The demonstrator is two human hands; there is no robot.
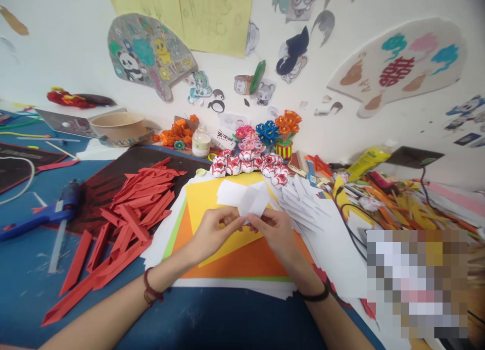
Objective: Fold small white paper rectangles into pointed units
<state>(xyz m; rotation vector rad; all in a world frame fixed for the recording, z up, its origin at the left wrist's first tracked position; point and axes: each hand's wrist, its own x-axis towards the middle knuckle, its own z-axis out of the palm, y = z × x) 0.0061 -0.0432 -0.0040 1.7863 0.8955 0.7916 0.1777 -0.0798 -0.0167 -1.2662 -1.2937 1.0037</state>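
Note:
A folded piece of white paper (pixel 253 200) is held up between both hands over the stacked coloured sheets. My left hand (pixel 217 229) pinches its lower left edge, thumb in front and the other fingers curled behind. At its lower right edge, my right hand (pixel 273 231) grips with thumb and fingers the same way. Under the hands lie a yellow sheet (pixel 199 196) and an orange sheet (pixel 242 266). Just right of the hands is a pile of white paper strips (pixel 303 203). Behind the paper sit several red-and-white folded paper balls (pixel 248 163).
Folded red paper strips (pixel 142 193) are heaped at left, near a blue glue gun (pixel 56 211). Paper flowers (pixel 288 125) and a small jar (pixel 201 142) stand along the wall. A yellow bottle (pixel 369 160), cables and paper scraps (pixel 417 203) crowd the right side.

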